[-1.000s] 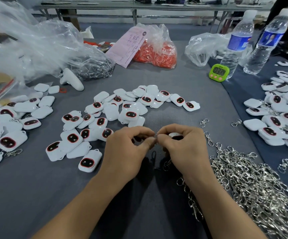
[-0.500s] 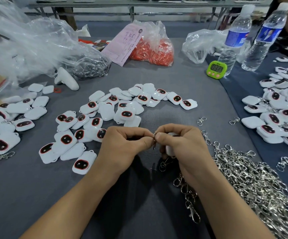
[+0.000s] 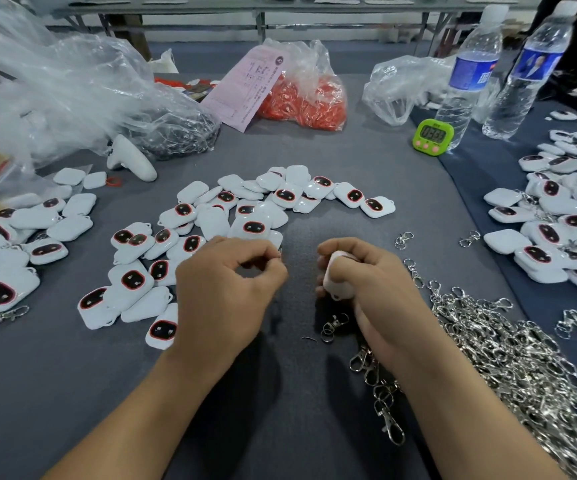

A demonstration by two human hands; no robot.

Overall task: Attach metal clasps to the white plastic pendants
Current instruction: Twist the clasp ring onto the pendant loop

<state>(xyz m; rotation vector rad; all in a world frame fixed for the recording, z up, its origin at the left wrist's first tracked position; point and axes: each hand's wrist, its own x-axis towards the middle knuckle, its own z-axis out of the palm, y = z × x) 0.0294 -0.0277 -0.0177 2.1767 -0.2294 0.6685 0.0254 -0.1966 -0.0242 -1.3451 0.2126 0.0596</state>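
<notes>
My right hand [image 3: 366,282] grips one white plastic pendant [image 3: 337,277] in its curled fingers, just above the grey table. My left hand [image 3: 228,289] is apart from it, to the left. Its thumb and forefinger pinch a small metal ring [image 3: 281,252], which is barely visible. A loose metal clasp [image 3: 334,325] lies on the cloth under my right hand. A big heap of metal clasps [image 3: 508,358] sits at the right. Several loose white pendants [image 3: 245,216] with red-rimmed black faces are spread in front of my hands.
More pendants lie at the far left [image 3: 6,254] and on the right [image 3: 564,230]. Behind are clear plastic bags [image 3: 72,91], a bag of orange parts [image 3: 308,102], a green timer [image 3: 432,136], two water bottles [image 3: 467,81] and a white controller [image 3: 131,161].
My hands were pinching together at the ring; they have now drawn apart, the left keeping the ring, the right keeping the pendant. The view has tilted slightly.
</notes>
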